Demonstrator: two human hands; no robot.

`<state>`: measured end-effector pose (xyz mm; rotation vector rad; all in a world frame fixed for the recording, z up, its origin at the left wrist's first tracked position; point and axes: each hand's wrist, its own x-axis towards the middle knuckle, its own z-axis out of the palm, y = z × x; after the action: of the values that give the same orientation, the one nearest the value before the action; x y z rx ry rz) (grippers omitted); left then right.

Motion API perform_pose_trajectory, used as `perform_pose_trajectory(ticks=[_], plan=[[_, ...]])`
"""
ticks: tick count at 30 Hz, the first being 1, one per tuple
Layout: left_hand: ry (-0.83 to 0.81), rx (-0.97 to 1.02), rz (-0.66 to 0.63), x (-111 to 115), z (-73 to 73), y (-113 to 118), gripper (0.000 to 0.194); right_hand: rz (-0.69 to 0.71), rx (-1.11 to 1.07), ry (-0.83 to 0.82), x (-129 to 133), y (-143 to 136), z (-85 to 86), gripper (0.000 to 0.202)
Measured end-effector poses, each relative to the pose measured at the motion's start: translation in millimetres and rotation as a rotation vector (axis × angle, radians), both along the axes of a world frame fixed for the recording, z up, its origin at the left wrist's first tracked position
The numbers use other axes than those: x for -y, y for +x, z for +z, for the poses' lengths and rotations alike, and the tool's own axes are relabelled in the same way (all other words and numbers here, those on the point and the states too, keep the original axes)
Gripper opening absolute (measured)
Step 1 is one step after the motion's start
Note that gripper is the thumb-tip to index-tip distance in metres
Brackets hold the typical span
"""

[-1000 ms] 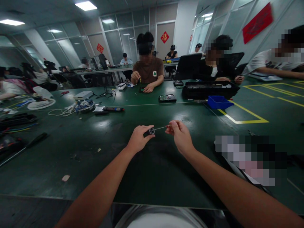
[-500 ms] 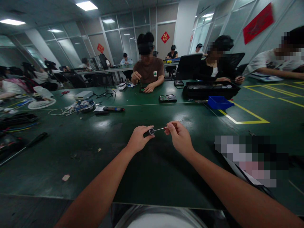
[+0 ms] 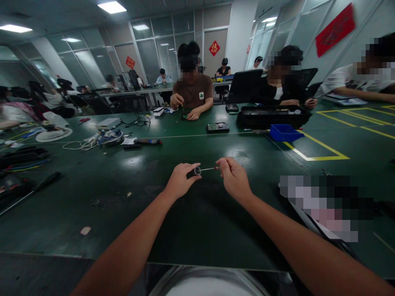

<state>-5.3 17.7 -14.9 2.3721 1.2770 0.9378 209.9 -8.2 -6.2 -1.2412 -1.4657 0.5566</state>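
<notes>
My left hand (image 3: 179, 180) is closed around a small black cylinder (image 3: 192, 173), with thumb and fingers along its sides. The cylinder's round, silver-rimmed end faces right; what it is exactly I cannot tell. In my right hand (image 3: 233, 176) is a thin screwdriver (image 3: 208, 169), its reddish handle mostly hidden by my fingers. The metal shaft points left, and its tip meets the round end of the cylinder. Both hands are held over the near middle of the green table (image 3: 185, 230).
A pen-like tool (image 3: 149, 142), a cable bundle (image 3: 109, 137) and a circuit-board drive (image 3: 218, 127) lie beyond my hands. A blue bin (image 3: 285, 133) stands right of them. A long screwdriver (image 3: 33, 190) lies at left. Across the table a person (image 3: 194, 92) works on a small board.
My right hand's fingers have shifted slightly on the screwdriver handle, which shows less now. The left hand and the cylinder have stayed in place.
</notes>
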Motion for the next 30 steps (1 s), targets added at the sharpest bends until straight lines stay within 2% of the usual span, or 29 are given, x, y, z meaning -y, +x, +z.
perform_pose_trajectory(ticks=[7, 10, 12, 14, 20, 30], plan=[[-0.002, -0.016, 0.005, 0.4, -0.1, 0.8, 0.045, 0.070, -0.255, -0.004, -5.5, -3.8, -3.7, 0.024], [0.028, -0.005, -0.037, 0.3, -0.3, 0.3, 0.044, 0.098, -0.473, -0.132, -12.7, -1.1, -2.8, 0.024], [0.047, -0.012, -0.049, -0.3, -0.3, 0.1, 0.044, 0.187, -0.623, -0.280, -17.5, 2.3, -3.3, 0.029], [0.047, -0.032, -0.028, -1.2, -0.3, -0.4, 0.043, 0.218, -0.665, -0.317, -20.7, 4.7, -4.8, 0.030], [0.026, -0.055, 0.024, -2.1, 1.8, -1.7, 0.043, 0.098, -0.539, -0.136, -18.4, -0.3, -7.0, 0.028], [0.026, -0.071, 0.045, 0.9, 1.3, 1.7, 0.044, 0.097, -0.259, 0.011, -2.7, -4.2, 2.2, 0.022]])
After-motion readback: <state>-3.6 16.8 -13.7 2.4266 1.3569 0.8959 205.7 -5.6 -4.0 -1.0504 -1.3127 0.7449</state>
